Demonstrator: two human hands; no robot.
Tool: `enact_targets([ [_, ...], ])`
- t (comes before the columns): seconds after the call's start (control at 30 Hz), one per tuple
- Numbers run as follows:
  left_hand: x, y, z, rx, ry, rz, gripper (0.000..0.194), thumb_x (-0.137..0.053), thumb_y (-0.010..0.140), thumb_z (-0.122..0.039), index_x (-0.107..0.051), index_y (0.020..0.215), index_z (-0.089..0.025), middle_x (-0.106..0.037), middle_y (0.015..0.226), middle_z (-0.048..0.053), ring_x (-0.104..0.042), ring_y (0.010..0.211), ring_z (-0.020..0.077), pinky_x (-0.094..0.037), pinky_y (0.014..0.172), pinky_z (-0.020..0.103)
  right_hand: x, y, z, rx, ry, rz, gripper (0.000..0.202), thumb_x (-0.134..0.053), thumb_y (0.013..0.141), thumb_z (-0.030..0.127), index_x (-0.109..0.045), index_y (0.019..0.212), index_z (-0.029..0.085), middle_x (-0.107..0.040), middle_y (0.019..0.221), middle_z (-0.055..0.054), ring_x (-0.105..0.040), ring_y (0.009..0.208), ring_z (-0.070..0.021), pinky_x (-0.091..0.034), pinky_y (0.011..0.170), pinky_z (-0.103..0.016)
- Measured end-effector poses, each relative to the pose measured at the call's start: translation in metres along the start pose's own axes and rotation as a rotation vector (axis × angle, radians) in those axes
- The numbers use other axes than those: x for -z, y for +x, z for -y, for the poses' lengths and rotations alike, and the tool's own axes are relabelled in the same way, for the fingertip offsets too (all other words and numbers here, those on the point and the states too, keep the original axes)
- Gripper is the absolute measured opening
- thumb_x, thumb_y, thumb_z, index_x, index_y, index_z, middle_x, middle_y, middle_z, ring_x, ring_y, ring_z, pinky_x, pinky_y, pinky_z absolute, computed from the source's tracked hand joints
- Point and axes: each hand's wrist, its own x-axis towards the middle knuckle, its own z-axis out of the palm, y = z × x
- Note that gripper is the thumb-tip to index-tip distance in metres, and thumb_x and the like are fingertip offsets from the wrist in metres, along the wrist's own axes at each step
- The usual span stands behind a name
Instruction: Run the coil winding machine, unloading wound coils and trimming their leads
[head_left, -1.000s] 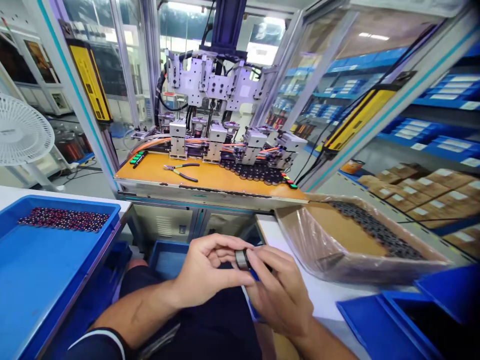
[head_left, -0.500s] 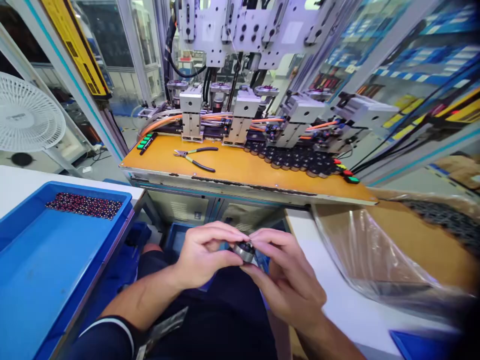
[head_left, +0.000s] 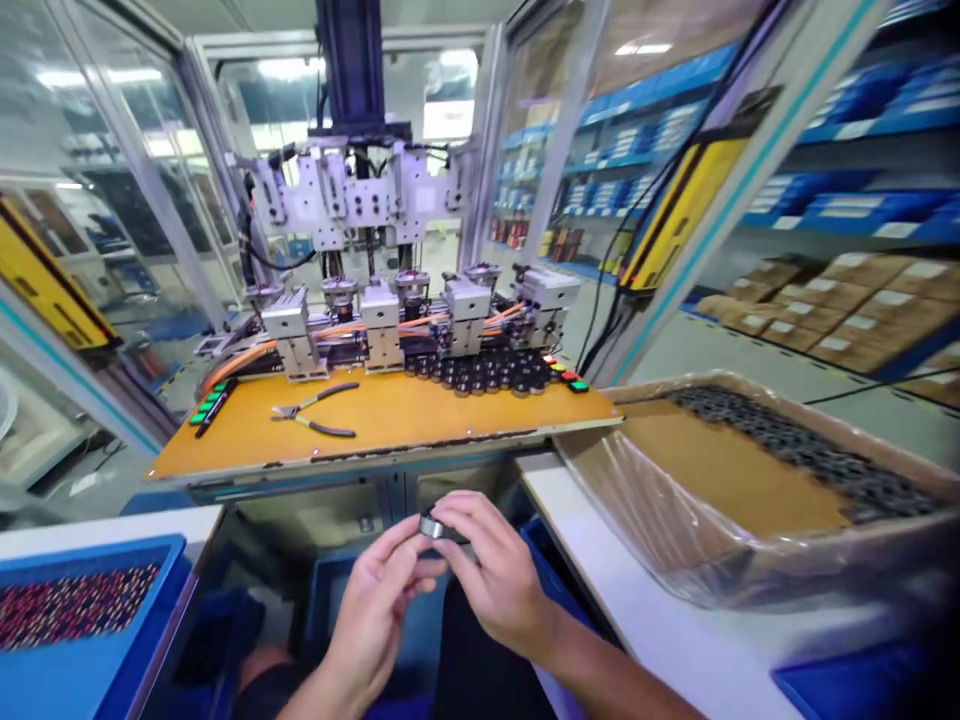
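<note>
Between my two hands is a small round metal part (head_left: 432,527) with a silver rim and a dark top. My left hand (head_left: 379,603) pinches its left side with thumb and fingertips. From the right, my right hand (head_left: 489,572) grips the same part, fingers over the top and thumb below. The fingers hide much of it. Both hands are above my lap, in front of an orange worktop (head_left: 405,412). On that worktop lie diagonal cutters (head_left: 298,411) with spread handles, and a cluster of black round parts (head_left: 487,373).
Behind the worktop stands a machine with several metal clamp blocks (head_left: 381,325). A plastic-lined carton (head_left: 720,480) holding many dark parts sits on the right on a white table (head_left: 600,560). To the left, a blue tray (head_left: 45,675) contains small red and black pieces.
The view has tilted up and turned right, bringing the shelves and carton further into sight. My hands still hold the round part, and their grip on it has shifted a little.
</note>
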Motion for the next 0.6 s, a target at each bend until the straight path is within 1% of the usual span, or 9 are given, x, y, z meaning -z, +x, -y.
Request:
enact_targets([
  [0.03, 0.004, 0.005, 0.004, 0.001, 0.038, -0.011, 0.047, -0.084, 0.067, -0.038, -0.072, 0.108, -0.020, -0.076, 0.104, 0.012, -0.072, 0.079, 0.0173, -0.051, 0.070, 0.025, 0.004, 0.006, -0.017, 0.024, -0.069, -0.039, 0.020, -0.053, 0.089, 0.011, -0.061, 0.106, 0.017, -0.068, 0.094, -0.008, -0.065, 0.093, -0.0189, -0.059, 0.079, -0.033],
  [0.1, 0.013, 0.014, 0.014, 0.009, 0.110, -0.008, 0.054, -0.086, 0.063, -0.041, -0.071, 0.109, -0.017, -0.075, 0.106, 0.016, -0.072, 0.078, 0.0198, -0.050, 0.068, 0.026, 0.016, 0.017, -0.055, 0.050, -0.211, -0.136, 0.025, -0.056, 0.089, 0.011, -0.061, 0.113, 0.017, -0.069, 0.104, -0.011, -0.064, 0.102, -0.0220, -0.055, 0.090, -0.042],
  [0.17, 0.022, 0.019, 0.024, 0.021, 0.155, -0.016, 0.057, -0.087, 0.060, -0.044, -0.072, 0.106, -0.015, -0.076, 0.102, 0.017, -0.071, 0.076, 0.0209, -0.049, 0.067, 0.028, 0.031, 0.026, -0.095, 0.057, -0.350, -0.166, 0.027, -0.057, 0.089, 0.013, -0.062, 0.116, 0.015, -0.068, 0.110, -0.014, -0.062, 0.109, -0.0263, -0.050, 0.095, -0.050],
  [0.23, 0.031, 0.024, 0.033, 0.044, 0.175, -0.039, 0.057, -0.087, 0.058, -0.048, -0.074, 0.102, -0.015, -0.076, 0.099, 0.017, -0.071, 0.075, 0.0215, -0.048, 0.066, 0.028, 0.042, 0.033, -0.127, 0.072, -0.445, -0.058, 0.023, -0.059, 0.090, 0.018, -0.066, 0.112, 0.015, -0.070, 0.109, -0.013, -0.062, 0.111, -0.0296, -0.050, 0.092, -0.052],
  [0.3, 0.041, 0.029, 0.041, 0.069, 0.176, -0.062, 0.055, -0.086, 0.056, -0.051, -0.075, 0.097, -0.016, -0.077, 0.096, 0.016, -0.071, 0.073, 0.0213, -0.047, 0.065, 0.028, 0.049, 0.036, -0.150, 0.087, -0.513, 0.087, 0.021, -0.059, 0.090, 0.021, -0.068, 0.109, 0.016, -0.072, 0.108, -0.012, -0.059, 0.115, -0.0332, -0.050, 0.091, -0.054],
  [0.4, 0.057, 0.042, 0.052, 0.125, 0.181, -0.044, 0.052, -0.086, 0.055, -0.053, -0.076, 0.090, -0.016, -0.078, 0.091, 0.014, -0.071, 0.072, 0.0208, -0.047, 0.064, 0.028, 0.057, 0.038, -0.168, 0.087, -0.597, 0.220, 0.025, -0.059, 0.091, 0.024, -0.068, 0.111, 0.014, -0.071, 0.111, -0.013, -0.052, 0.124, -0.0384, -0.046, 0.095, -0.060],
  [0.47, 0.069, 0.054, 0.057, 0.172, 0.184, 0.003, 0.050, -0.085, 0.056, -0.053, -0.076, 0.089, -0.017, -0.078, 0.091, 0.013, -0.072, 0.072, 0.0209, -0.048, 0.065, 0.029, 0.061, 0.039, -0.172, 0.092, -0.621, 0.269, 0.030, -0.059, 0.091, 0.026, -0.065, 0.117, 0.012, -0.069, 0.114, -0.015, -0.051, 0.126, -0.0385, -0.046, 0.096, -0.060],
  [0.53, 0.079, 0.067, 0.058, 0.223, 0.181, 0.069, 0.048, -0.085, 0.058, -0.052, -0.076, 0.090, -0.018, -0.078, 0.091, 0.013, -0.072, 0.073, 0.0207, -0.049, 0.068, 0.029, 0.061, 0.042, -0.168, 0.117, -0.622, 0.287, 0.040, -0.059, 0.091, 0.030, -0.059, 0.128, 0.013, -0.064, 0.124, -0.017, -0.050, 0.127, -0.0373, -0.046, 0.099, -0.058],
  [0.6, 0.084, 0.079, 0.053, 0.264, 0.177, 0.134, 0.047, -0.085, 0.059, -0.051, -0.076, 0.091, -0.017, -0.078, 0.092, 0.012, -0.073, 0.075, 0.0197, -0.050, 0.071, 0.030, 0.052, 0.050, -0.157, 0.131, -0.588, 0.269, 0.052, -0.061, 0.090, 0.031, -0.050, 0.138, 0.015, -0.057, 0.135, -0.018, -0.050, 0.129, -0.0359, -0.044, 0.104, -0.056],
])
